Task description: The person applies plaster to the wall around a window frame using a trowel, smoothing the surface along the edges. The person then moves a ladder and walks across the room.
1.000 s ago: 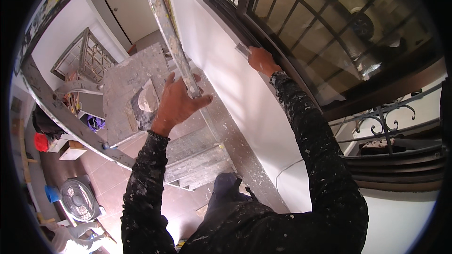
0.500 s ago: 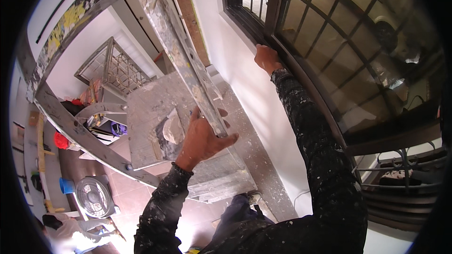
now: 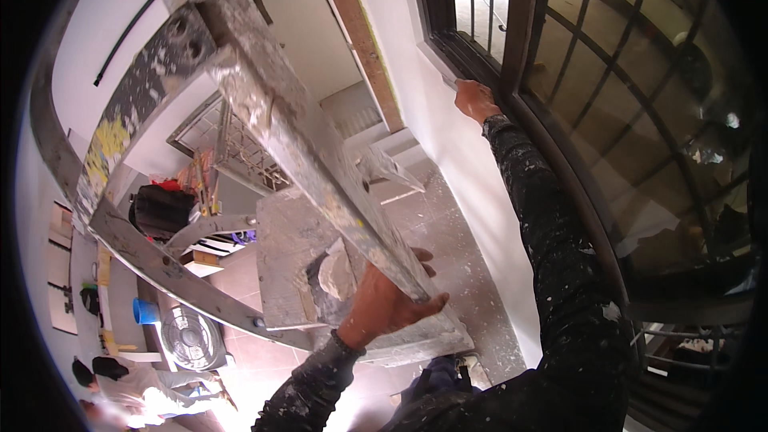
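My left hand (image 3: 382, 310) wraps around the paint-splattered side rail of a metal ladder (image 3: 316, 172), thumb on the near side and fingers showing beyond it. Just left of that hand, a lump of whitish plaster (image 3: 336, 272) sits on a worn, stained board (image 3: 280, 272) set at the ladder. My right arm reaches forward along the wall. At the end of it, my right hand (image 3: 476, 102) is closed at the lower edge of the dark window frame (image 3: 512, 72); its fingertips are partly hidden.
Right of my arm is window glass with a curved grille (image 3: 616, 104) and a car beyond. Below left stand a fan (image 3: 192, 338), a blue bucket (image 3: 146, 311) and a person (image 3: 152, 392) in light clothing. A metal grate (image 3: 240, 148) leans behind the ladder; the tiled floor (image 3: 448, 224) has white specks.
My view has shifted, so the ladder looks larger and both hands sit farther right and lower. Each hand keeps its hold.
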### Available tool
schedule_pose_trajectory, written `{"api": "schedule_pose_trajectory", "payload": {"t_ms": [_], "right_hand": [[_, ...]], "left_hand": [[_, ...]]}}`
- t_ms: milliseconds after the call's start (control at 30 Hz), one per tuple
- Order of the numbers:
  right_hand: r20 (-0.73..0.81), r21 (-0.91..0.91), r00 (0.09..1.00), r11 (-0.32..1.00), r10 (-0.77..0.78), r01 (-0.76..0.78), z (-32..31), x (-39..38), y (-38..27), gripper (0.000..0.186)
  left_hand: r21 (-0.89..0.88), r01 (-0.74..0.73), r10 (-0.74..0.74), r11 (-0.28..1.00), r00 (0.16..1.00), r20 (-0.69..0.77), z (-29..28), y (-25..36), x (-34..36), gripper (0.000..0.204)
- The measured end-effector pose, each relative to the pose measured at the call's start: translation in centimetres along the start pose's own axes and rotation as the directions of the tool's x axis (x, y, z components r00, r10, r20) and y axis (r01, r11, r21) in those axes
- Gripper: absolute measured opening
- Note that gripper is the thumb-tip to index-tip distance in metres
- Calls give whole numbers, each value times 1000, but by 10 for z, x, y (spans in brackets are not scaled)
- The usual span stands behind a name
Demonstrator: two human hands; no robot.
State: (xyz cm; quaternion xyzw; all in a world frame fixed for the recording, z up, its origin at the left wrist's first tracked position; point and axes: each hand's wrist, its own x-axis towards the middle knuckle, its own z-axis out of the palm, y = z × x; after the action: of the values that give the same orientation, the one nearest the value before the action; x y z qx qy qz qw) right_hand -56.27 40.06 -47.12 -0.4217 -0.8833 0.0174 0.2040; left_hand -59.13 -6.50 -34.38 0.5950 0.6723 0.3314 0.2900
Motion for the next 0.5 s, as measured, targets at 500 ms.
{"api": "schedule_pose_trajectory", "payload": {"t_ms": [500], "right_hand": [[157,301,986,953,-55,5,94,-42,-83,22]], "left_hand": [[94,-21,15,995,998,60,-1,-2,2,64]]}}
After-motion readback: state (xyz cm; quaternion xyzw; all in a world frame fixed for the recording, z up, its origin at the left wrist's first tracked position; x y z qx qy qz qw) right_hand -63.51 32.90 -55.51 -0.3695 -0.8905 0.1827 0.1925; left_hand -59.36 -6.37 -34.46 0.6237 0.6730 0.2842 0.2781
